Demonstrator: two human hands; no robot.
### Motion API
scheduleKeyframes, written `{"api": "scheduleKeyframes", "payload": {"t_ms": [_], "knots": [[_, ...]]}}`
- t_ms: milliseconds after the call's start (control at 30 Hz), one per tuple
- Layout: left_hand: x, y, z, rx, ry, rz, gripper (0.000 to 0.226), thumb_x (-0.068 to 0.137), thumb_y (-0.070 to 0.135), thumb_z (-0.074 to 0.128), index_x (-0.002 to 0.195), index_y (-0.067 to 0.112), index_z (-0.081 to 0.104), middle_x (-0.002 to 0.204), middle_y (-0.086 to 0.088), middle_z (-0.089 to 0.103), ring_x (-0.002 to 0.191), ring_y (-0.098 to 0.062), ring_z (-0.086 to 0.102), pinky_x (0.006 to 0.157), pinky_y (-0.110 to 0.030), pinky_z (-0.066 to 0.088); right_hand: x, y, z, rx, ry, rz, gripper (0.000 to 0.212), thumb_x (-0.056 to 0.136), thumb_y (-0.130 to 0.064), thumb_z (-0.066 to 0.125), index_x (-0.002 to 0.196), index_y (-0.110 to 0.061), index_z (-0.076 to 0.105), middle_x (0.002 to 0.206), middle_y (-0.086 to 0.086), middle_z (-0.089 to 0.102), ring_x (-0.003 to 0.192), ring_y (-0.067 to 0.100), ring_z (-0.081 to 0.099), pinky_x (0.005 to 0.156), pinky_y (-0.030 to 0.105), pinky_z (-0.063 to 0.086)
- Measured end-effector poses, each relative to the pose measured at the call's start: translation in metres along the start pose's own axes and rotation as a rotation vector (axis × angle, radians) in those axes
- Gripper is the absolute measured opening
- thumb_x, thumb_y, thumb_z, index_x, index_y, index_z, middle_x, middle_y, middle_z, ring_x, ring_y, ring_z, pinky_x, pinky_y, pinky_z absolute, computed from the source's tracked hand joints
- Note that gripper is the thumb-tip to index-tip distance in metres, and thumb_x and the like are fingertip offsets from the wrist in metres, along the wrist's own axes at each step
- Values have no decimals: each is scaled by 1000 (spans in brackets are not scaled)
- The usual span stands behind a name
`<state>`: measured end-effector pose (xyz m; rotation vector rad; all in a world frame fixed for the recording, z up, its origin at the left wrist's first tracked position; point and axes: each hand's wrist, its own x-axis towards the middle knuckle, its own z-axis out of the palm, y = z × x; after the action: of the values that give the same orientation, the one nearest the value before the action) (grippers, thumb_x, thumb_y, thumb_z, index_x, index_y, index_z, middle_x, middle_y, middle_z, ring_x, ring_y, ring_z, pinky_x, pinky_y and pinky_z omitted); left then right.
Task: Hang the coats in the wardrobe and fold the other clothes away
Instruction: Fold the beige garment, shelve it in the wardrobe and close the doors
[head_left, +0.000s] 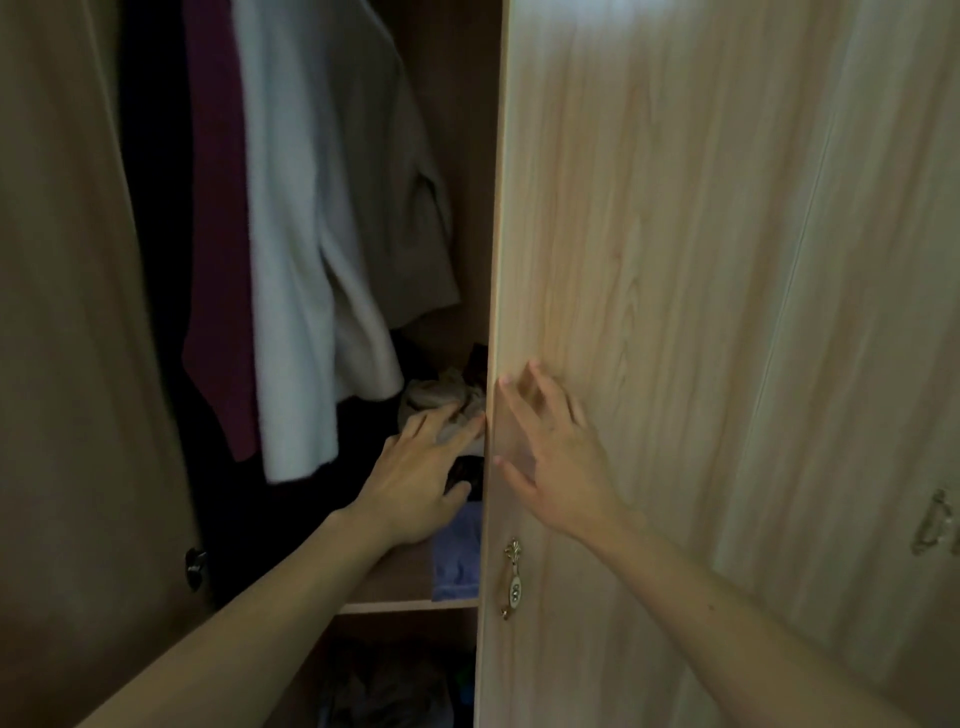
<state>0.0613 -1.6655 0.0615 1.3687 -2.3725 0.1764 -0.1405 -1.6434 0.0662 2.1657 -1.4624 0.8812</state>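
Here, the left hand (415, 483) is laid with straight fingers on a crumpled beige garment (441, 397), which is placed at the right edge of the shelf (405, 605), close against the door (675, 260). A blue cloth (457, 556) is set at the front edge of the same shelf, just below that hand. The right hand (550, 447) is pressed flat, fingers spread apart, against the door, above its handle (511, 579). A maroon coat (218, 234), a white coat (291, 260) and a tan coat (400, 197) are hung side by side above the shelf.
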Motion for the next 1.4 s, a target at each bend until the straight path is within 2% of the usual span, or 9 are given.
{"api": "scheduleKeyframes", "payload": {"t_ms": [67,167,367,533,767,1000,1167,1233,1400], "knots": [[7,-3,2,-14,2,-30,81,94,45,55,157,41,4,165,2,-2,150,-24,1,117,-52,22,8,1,7,-12,-17,5,87,90,-62,50,157,-33,3,165,1,-10,150,28,9,114,46,34],[16,-9,7,14,-14,-80,80,93,44,55,156,44,5,165,1,-6,150,-26,-2,117,-54,20,21,2,17,-8,-47,24,86,89,-66,48,157,-32,8,165,1,-10,151,28,6,110,50,40],[19,-20,17,14,-38,-141,78,94,42,55,155,43,6,165,0,-8,151,-26,-3,118,-52,17,48,9,28,-48,-182,57,89,88,-60,57,156,-32,6,163,-1,-20,151,27,-7,116,56,27],[12,-36,25,-2,-15,-182,75,95,41,55,156,41,10,165,-2,-6,150,-27,1,118,-52,22,53,18,44,-107,-197,55,93,86,-52,63,156,-33,4,162,0,-23,150,26,-12,116,58,25],[17,-34,25,-23,8,-194,75,95,38,56,156,38,13,165,-4,-2,150,-28,4,118,-52,22,53,22,44,-165,-172,28,96,83,-47,68,155,-31,7,163,5,-18,150,30,-6,110,58,34],[3,-10,19,17,13,-224,75,95,37,55,156,40,12,165,-3,-1,150,-27,3,116,-53,22,54,16,31,-114,-241,14,89,83,-39,69,150,-27,12,161,8,-17,149,32,-8,113,59,27],[-19,12,11,67,27,-330,71,95,38,56,155,37,18,165,-2,2,150,-28,5,115,-53,22,55,16,31,83,-112,-58,69,79,-29,70,139,-14,39,154,16,18,142,37,21,109,50,35],[-32,18,5,96,37,-387,72,94,39,56,155,38,16,165,-2,3,150,-27,5,116,-53,22,52,12,34,168,-162,-86,72,83,-31,67,145,-11,35,154,18,22,142,36,25,111,47,34],[-82,29,-18,186,46,-541,75,94,39,57,156,37,14,165,-3,7,150,-27,7,114,-52,23,37,-20,38,267,-259,-204,79,91,-41,61,154,-17,21,162,14,12,148,33,17,115,46,30]]}}
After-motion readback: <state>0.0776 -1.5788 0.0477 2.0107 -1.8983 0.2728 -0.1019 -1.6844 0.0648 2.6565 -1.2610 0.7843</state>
